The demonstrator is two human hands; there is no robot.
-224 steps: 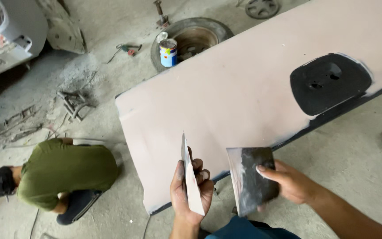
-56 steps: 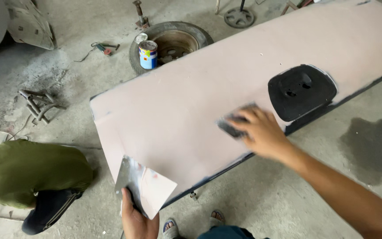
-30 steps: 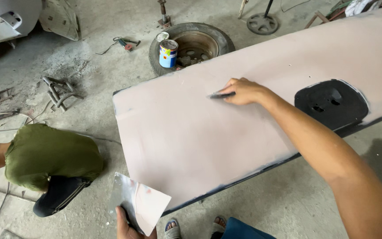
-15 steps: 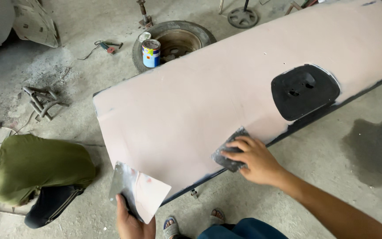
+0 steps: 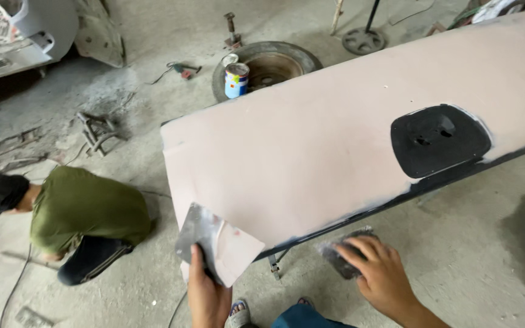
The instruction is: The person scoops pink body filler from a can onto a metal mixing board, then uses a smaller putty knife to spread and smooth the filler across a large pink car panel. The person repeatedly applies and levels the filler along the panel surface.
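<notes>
Panel [image 5: 335,127], a long curved car-body part, lay raised off the concrete floor [image 5: 469,273] on a stand, stretching from the lower middle of the view to the upper right. Judging by its surface, the work looked well advanced: nearly all of it wore an even pinkish coat of filler, with only a dark bare recess [image 5: 440,140] toward its right and a dark strip along the near edge left uncovered; whether the coat was smooth enough could not be told. To the left a person in a green shirt [image 5: 86,209] crouched on the floor, well apart from the panel. Beyond the panel lay an old wheel rim [image 5: 271,61] with a small paint can [image 5: 236,80] standing at its edge. The left hand [image 5: 206,291] came up from the bottom edge, fingers clenched around a broad flat mixing board [image 5: 217,243] smeared with pink filler, tilted just beside the panel's near corner. The right hand [image 5: 379,276] sat below the panel's near edge, palm down, fingers curled over and grasping a small dark spreader [image 5: 341,255], apart from the surface.
</notes>
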